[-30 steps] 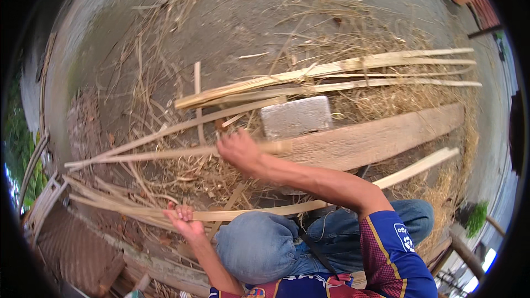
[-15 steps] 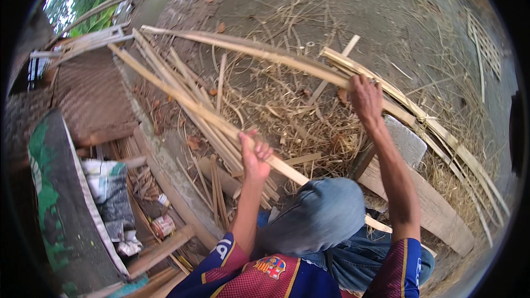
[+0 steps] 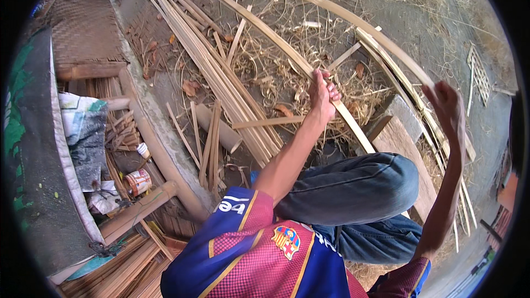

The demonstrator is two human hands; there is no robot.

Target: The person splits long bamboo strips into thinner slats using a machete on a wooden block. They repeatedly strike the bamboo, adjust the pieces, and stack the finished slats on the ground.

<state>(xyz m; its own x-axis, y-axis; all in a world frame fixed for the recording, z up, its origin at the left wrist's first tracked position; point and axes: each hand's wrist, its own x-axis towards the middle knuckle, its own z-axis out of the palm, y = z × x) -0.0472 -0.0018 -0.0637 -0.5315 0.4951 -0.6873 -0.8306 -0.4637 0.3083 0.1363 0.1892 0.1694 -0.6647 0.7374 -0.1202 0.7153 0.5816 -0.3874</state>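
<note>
A long, flat bamboo strip (image 3: 265, 30) slants from the far left toward my bent knee. My left hand (image 3: 321, 96) is closed around it in front of the knee, fingers wrapped over the strip. Off to the right, my right hand (image 3: 446, 105) is raised and closed on a second, longer bamboo strip (image 3: 359, 24). This one arcs across the far side of the work area, and its end shows past the hand. A split bamboo bundle (image 3: 386, 65) lies just left of and below my right hand. Curly bamboo shavings (image 3: 276, 77) cover the ground between the two strips.
Stacked bamboo strips (image 3: 221, 72) lie to the left, beside a short bamboo tube (image 3: 223, 128). A wooden board (image 3: 406, 152) leans by a concrete block (image 3: 407, 120) near my knee. At left, a bamboo frame (image 3: 146, 132) borders a can (image 3: 138, 182) and cloth (image 3: 83, 127).
My left hand has moved right and farther away with its strip. My right hand has shifted right along the long strip, and the view has turned.
</note>
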